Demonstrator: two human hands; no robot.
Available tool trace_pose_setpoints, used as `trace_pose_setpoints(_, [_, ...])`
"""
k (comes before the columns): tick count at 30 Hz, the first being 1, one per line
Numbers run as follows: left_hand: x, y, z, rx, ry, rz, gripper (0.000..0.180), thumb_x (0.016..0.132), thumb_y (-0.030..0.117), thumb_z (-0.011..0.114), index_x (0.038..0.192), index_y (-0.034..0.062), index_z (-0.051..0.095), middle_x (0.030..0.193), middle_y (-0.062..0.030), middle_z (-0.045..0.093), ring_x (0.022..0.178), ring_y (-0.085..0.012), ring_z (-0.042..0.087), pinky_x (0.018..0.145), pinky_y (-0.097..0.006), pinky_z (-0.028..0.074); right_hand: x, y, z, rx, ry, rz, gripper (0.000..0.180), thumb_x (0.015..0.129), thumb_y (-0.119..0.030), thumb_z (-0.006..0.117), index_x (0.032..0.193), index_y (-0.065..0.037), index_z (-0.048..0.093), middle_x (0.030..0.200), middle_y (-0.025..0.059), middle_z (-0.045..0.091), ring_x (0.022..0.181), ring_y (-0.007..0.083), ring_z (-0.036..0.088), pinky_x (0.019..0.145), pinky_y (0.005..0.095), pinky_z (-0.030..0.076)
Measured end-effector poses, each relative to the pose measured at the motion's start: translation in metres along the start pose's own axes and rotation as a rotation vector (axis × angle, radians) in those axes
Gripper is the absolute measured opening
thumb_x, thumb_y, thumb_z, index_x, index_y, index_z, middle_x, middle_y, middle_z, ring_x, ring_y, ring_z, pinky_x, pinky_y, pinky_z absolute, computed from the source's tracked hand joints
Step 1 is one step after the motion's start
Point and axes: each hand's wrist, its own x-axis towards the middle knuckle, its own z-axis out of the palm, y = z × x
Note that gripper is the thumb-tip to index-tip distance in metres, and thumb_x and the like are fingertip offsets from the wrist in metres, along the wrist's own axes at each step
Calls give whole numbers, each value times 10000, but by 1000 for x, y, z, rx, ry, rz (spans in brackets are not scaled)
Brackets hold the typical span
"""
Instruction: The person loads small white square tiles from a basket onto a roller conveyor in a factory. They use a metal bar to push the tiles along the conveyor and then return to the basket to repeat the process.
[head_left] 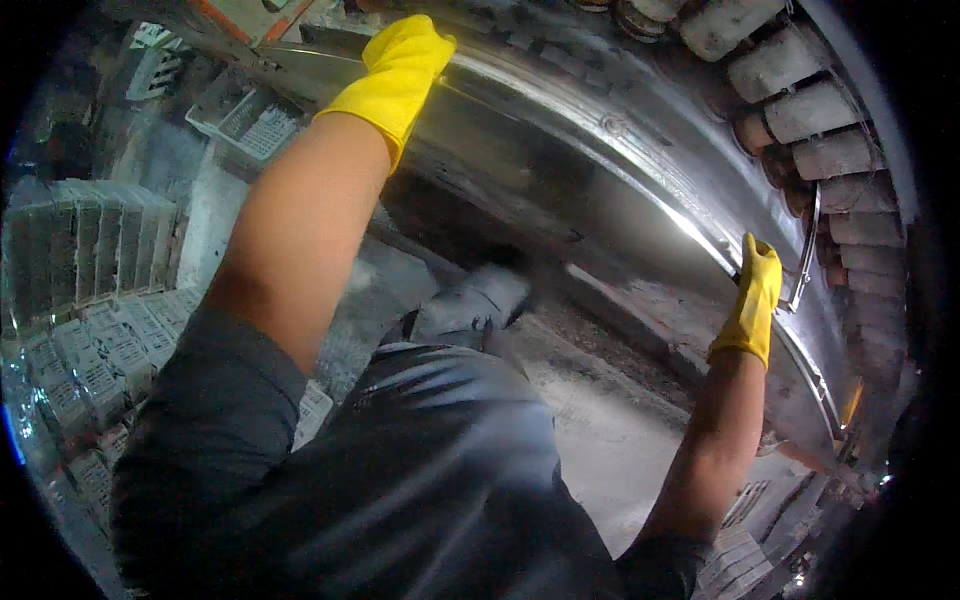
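Both of my hands wear yellow rubber gloves. My left hand (405, 65) is stretched far forward, its fingers closed over the far-left part of a long, shiny metal rail (600, 135). The rail runs along the edge of a grey metal bench and looks curved. Further right, my right hand (755, 295) is closed at the same rail, thumb side up; its fingertips are hidden. A thin bent metal bracket (805, 260) stands just beyond the right glove, and I cannot tell whether they touch.
Several dusty cylindrical pieces (800, 110) line the far right side. At the left are stacked pale slotted crates (90, 240) and a grey plastic basket (250, 122). My shoe (470, 305) stands on the dusty floor (590, 430) below the bench.
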Motion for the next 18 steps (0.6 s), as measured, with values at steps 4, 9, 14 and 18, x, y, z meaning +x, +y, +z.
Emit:
trace_pose_setpoints(4, [-1, -13, -1, 2, 11, -42, 614, 885, 571, 628, 1362, 184, 614, 1366, -111, 625, 1267, -322, 581, 1044, -476, 448, -20, -32, -4, 165, -73, 46, 647, 935, -508, 611, 1326, 7, 600, 1172, 187, 683, 905, 263, 712, 684, 365, 579])
trace_pose_setpoints(9, [8, -9, 0, -11, -31, -39, 610, 881, 570, 629, 1355, 187, 623, 1376, -117, 616, 1288, -321, 565, 1065, -478, 434, -33, -39, -16, 133, -111, 129, 705, 928, -525, 603, 1377, 17, 567, 1324, 209, 635, 1149, 320, 662, 950, 402, 520])
trace_pose_setpoints(14, [11, -26, 15, 0, 40, 34, 609, 881, 561, 614, 1320, 141, 649, 1365, -145, 619, 1280, -355, 562, 1066, -509, 430, -39, -50, -17, 70, -59, 8, 650, 926, -510, 610, 1330, 0, 609, 1325, 219, 633, 1199, 366, 622, 1017, 429, 474])
trace_pose_setpoints(18, [40, -61, 30, -47, 9, 60, 586, 919, 551, 606, 1337, 141, 629, 1311, -119, 660, 1215, -318, 617, 999, -476, 475, -31, -54, -1, -82, 52, 9, 674, 908, -566, 599, 1347, -54, 616, 1363, 199, 612, 1290, 362, 557, 1077, 441, 422])
